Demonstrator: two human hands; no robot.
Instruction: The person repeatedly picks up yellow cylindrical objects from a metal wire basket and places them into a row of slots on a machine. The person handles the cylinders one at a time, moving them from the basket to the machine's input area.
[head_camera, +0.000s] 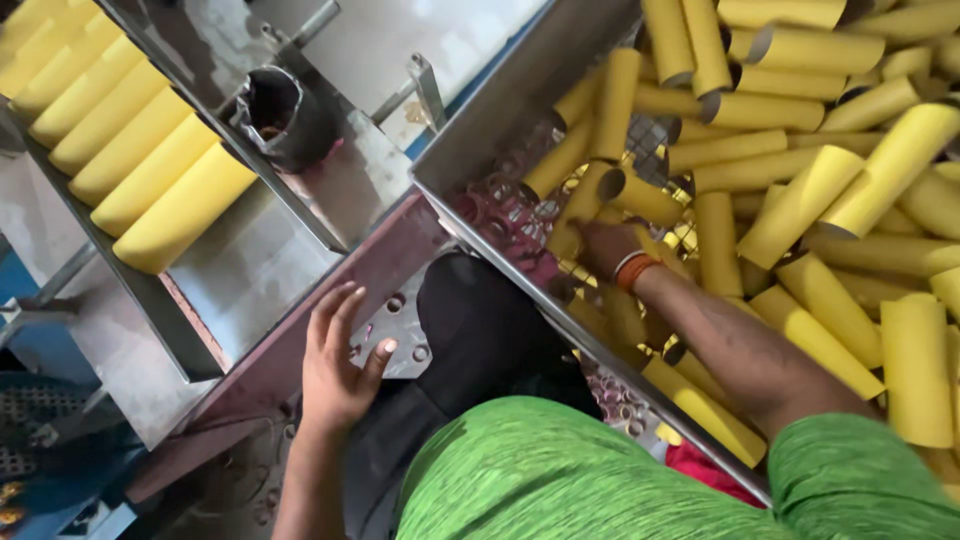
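My right hand (603, 243) reaches into a metal bin (480, 130) full of loose yellow tubes (800, 200). Its fingers close around one yellow tube (580, 205) near the bin's left wall; an orange band sits on the wrist. My left hand (337, 365) rests open, fingers spread, on the dark reddish metal frame (380, 270) between the bin and a sloped steel tray (250, 265). It holds nothing. A row of yellow tubes (130, 150) lies side by side on that tray at upper left.
A dark metal cup-shaped part (285, 115) stands on a steel plate above the tray. Small bolt holes dot the plate next to my left hand. Blue machine parts lie at lower left. My green shirt fills the bottom.
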